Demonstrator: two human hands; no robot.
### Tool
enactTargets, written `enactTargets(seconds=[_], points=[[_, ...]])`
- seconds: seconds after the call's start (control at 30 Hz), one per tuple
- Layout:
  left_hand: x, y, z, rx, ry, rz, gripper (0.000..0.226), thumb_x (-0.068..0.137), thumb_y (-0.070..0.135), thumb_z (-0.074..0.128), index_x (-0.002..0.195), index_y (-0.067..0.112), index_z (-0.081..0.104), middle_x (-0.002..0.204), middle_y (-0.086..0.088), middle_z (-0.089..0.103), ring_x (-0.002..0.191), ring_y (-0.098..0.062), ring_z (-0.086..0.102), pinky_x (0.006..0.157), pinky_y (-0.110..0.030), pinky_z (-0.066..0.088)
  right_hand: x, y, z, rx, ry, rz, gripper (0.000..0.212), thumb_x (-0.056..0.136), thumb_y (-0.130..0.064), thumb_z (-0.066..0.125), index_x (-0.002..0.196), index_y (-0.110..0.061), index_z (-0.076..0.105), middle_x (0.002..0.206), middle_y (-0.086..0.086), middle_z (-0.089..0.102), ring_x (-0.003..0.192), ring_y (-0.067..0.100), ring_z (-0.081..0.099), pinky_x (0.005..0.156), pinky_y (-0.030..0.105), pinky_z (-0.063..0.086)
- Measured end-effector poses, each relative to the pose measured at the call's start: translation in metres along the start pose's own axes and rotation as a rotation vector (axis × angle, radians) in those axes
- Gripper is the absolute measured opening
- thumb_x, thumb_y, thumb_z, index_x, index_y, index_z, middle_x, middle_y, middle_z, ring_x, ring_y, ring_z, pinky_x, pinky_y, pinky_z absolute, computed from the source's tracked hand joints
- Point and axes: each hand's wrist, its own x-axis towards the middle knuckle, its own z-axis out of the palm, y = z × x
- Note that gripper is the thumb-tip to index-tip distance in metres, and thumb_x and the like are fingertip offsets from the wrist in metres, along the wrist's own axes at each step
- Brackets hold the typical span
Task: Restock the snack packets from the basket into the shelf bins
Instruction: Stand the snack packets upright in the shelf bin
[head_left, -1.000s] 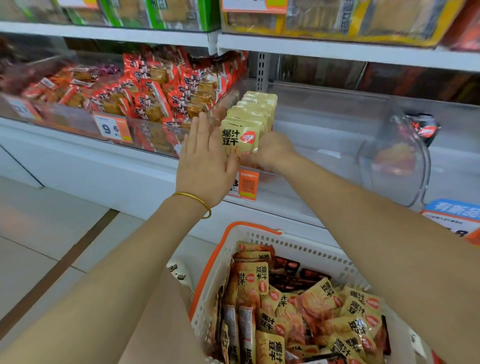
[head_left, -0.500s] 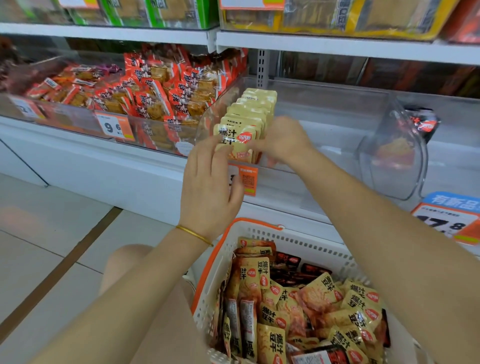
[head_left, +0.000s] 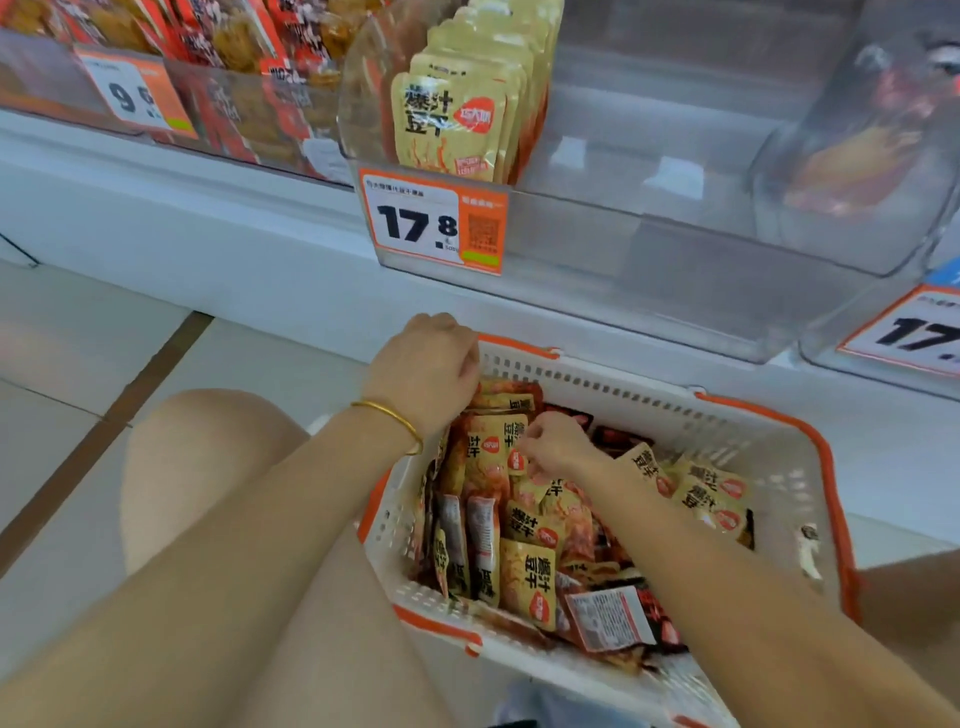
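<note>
Head view. The white basket (head_left: 649, 400), trimmed in orange, sits on the floor (head_left: 78, 338) below the shelving. It is heaped with snack packets (head_left: 527, 577), mostly yellow. Some stand on end along its left wall and others lie flat. One at its near edge lies white label side up (head_left: 610, 618).

The left hand (head_left: 426, 364) is over the basket's far left corner, knuckles up and fingers curled down inside the rim. The back of the hand hides the fingertips, so it cannot be told whether they hold anything. A gold bracelet (head_left: 395, 415) circles that wrist.

The right hand (head_left: 558, 447) is inside the basket near its middle. Its bent fingers pinch the edge of an upright packet (head_left: 488, 452). The right forearm crosses the basket's near right side and hides the packets beneath it.

Above the basket's far rim is the clear shelf bin (head_left: 597, 244). A row of yellow packets (head_left: 452, 119) stands on edge at its left end, and the rest of the bin shows bare plastic. An orange price tag (head_left: 434, 223) reading 17.8 is fixed to the bin's front, directly above the left hand.

Up and left of the basket, a neighbouring bin holds red packets (head_left: 228, 47) behind a second tag (head_left: 135, 93). Up and right of the basket, a third tag (head_left: 909, 332) is cut off by the frame edge. A bare knee (head_left: 208, 452) is left of the basket.
</note>
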Motion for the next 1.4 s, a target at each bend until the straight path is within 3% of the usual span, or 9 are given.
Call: enactTargets(seconds=[0.13, 0.27, 0.57, 0.73, 0.9, 1.03, 1.17, 1.3, 1.4], points=[[0.010, -0.001, 0.005, -0.047, -0.022, -0.025, 0.024, 0.090, 0.013, 0.046, 0.104, 0.006, 0.064, 0.106, -0.013, 0.058, 0.105, -0.029, 0.047, 0.088, -0.046, 0.043, 0.033, 0.015, 0.032, 0.026, -0.049, 0.070, 0.030, 0.093, -0.020, 0.058, 0.070, -0.006, 0.045, 0.070, 0.005, 0.050, 0.066, 0.019, 0.051, 0.066, 0.035, 0.051], [0.015, -0.003, 0.008, -0.063, -0.054, -0.055, 0.025, 0.091, 0.014, 0.045, 0.106, 0.008, 0.065, 0.108, -0.011, 0.059, 0.106, -0.027, 0.048, 0.090, -0.043, 0.043, 0.059, 0.024, 0.054, -0.097, -0.043, 0.071, 0.032, 0.093, -0.028, 0.058, 0.069, -0.010, 0.045, 0.070, 0.003, 0.049, 0.060, 0.016, 0.047, 0.049, 0.025, 0.036], [0.013, -0.007, 0.013, -0.037, -0.191, -0.079, 0.028, 0.094, 0.014, 0.042, 0.113, 0.012, 0.061, 0.115, -0.010, 0.057, 0.111, -0.025, 0.050, 0.097, -0.039, 0.042, 0.043, 0.036, 0.032, 0.064, 0.181, -0.195, 0.012, 0.096, -0.016, 0.049, 0.093, -0.007, 0.055, 0.086, -0.002, 0.056, 0.087, 0.019, 0.054, 0.066, 0.026, 0.042], [0.009, 0.005, 0.016, -0.202, -0.243, -0.136, 0.039, 0.094, 0.017, 0.052, 0.132, 0.010, 0.047, 0.131, -0.009, 0.050, 0.114, -0.023, 0.052, 0.092, -0.025, 0.039, -0.012, 0.034, -0.029, 0.269, 0.004, -0.393, 0.028, 0.100, -0.016, 0.045, 0.125, -0.022, 0.054, 0.115, -0.012, 0.060, 0.101, 0.000, 0.059, 0.073, 0.013, 0.052], [-0.001, 0.025, 0.002, -0.497, -0.308, -0.186, 0.041, 0.087, 0.023, 0.065, 0.124, 0.018, 0.047, 0.111, -0.003, 0.053, 0.099, -0.020, 0.054, 0.082, -0.028, 0.046, -0.064, 0.015, -0.062, 0.419, -0.145, -0.478, 0.027, 0.099, -0.009, 0.044, 0.121, -0.023, 0.054, 0.111, -0.001, 0.067, 0.098, 0.012, 0.066, 0.080, 0.033, 0.057], [-0.008, 0.034, -0.034, -0.673, -0.237, -0.144, 0.012, 0.086, 0.010, 0.065, 0.094, 0.016, 0.056, 0.081, 0.000, 0.059, 0.066, -0.010, 0.058, 0.060, -0.021, 0.053, -0.097, -0.011, -0.082, 0.513, -0.160, -0.543, 0.020, 0.091, -0.010, 0.056, 0.111, -0.015, 0.056, 0.097, 0.004, 0.068, 0.082, 0.013, 0.068, 0.058, 0.032, 0.057], [-0.009, 0.042, -0.087, -0.760, -0.145, -0.055, 0.009, 0.086, 0.010, 0.066, 0.091, 0.014, 0.059, 0.072, 0.000, 0.062, 0.049, 0.001, 0.053, 0.048, -0.016, 0.045, -0.127, -0.053, -0.108, 0.551, -0.131, -0.661, 0.014, 0.088, -0.005, 0.057, 0.102, -0.008, 0.056, 0.080, 0.006, 0.067, 0.059, 0.014, 0.065, 0.043, 0.025, 0.052], [0.002, 0.042, -0.133, -0.855, 0.228, -0.049, 0.013, 0.089, 0.019, 0.063, 0.100, 0.017, 0.057, 0.073, 0.000, 0.059, 0.057, -0.009, 0.053, 0.047, -0.020, 0.046, -0.149, -0.103, -0.147, 0.669, -0.069, -0.771, 0.007, 0.080, -0.012, 0.060, 0.087, -0.010, 0.058, 0.061, -0.001, 0.067, 0.046, 0.011, 0.061, 0.037, 0.020, 0.048], [0.018, 0.029, -0.144, -0.552, 0.625, -0.006, 0.015, 0.088, 0.026, 0.060, 0.098, 0.015, 0.057, 0.085, 0.003, 0.057, 0.079, -0.014, 0.056, 0.071, -0.026, 0.048, -0.142, -0.137, -0.172, 0.764, 0.104, -0.798, 0.005, 0.092, -0.011, 0.054, 0.091, -0.015, 0.055, 0.065, -0.002, 0.068, 0.049, 0.011, 0.063, 0.043, 0.023, 0.051]])
